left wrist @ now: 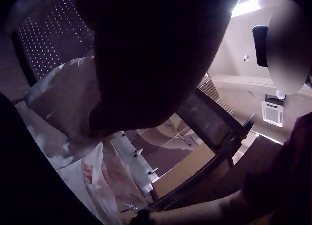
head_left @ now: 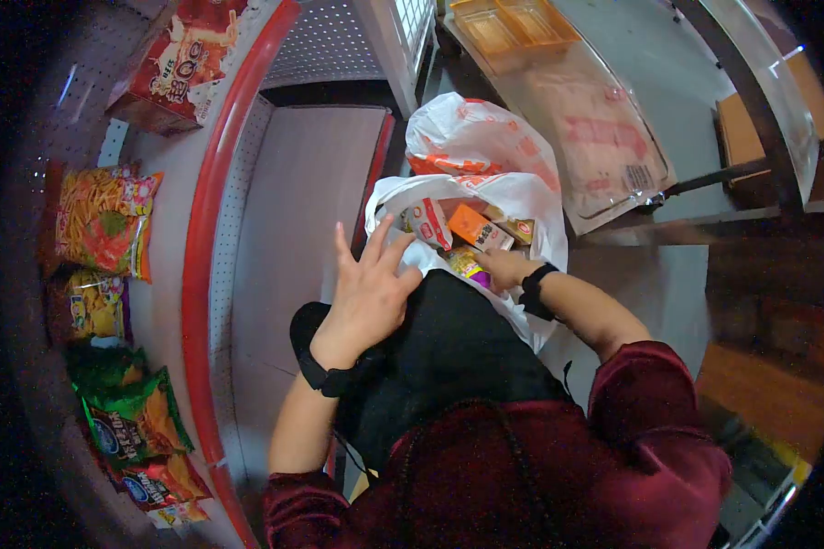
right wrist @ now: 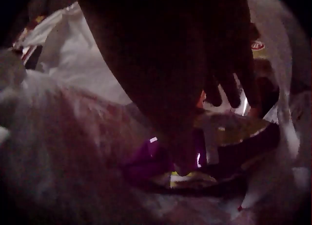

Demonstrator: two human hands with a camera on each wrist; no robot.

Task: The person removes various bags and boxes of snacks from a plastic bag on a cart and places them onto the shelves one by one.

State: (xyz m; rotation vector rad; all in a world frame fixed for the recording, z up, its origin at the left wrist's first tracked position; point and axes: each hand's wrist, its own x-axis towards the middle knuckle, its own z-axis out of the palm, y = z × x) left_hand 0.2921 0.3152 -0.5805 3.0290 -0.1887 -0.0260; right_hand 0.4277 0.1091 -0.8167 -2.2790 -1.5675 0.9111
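A white plastic bag (head_left: 547, 206) with red print holds an orange-and-white box (head_left: 478, 229), a red-and-white packet (head_left: 428, 222) and a purple-and-yellow packet (head_left: 468, 265). My right hand (head_left: 511, 271) reaches inside it. In the right wrist view, the thumb of my right hand (right wrist: 170, 74) touches the purple packet (right wrist: 231, 154), and the other fingers extend beside it, fairly straight. My left hand (head_left: 368, 297) is spread at the bag's left side, beside the dark-clothed knee, holding nothing. Seen from the left wrist, that hand (left wrist: 151, 59) is a dark shape near the bag (left wrist: 68, 108).
At left, a red-edged shelf (head_left: 212, 229) carries noodle packets (head_left: 110, 224), green snack bags (head_left: 133, 416) and a red box (head_left: 181, 69). A low shelf board (head_left: 307, 192) lies ahead. Back right stands a rack with a clear-wrapped package (head_left: 595, 137) and orange trays (head_left: 513, 27).
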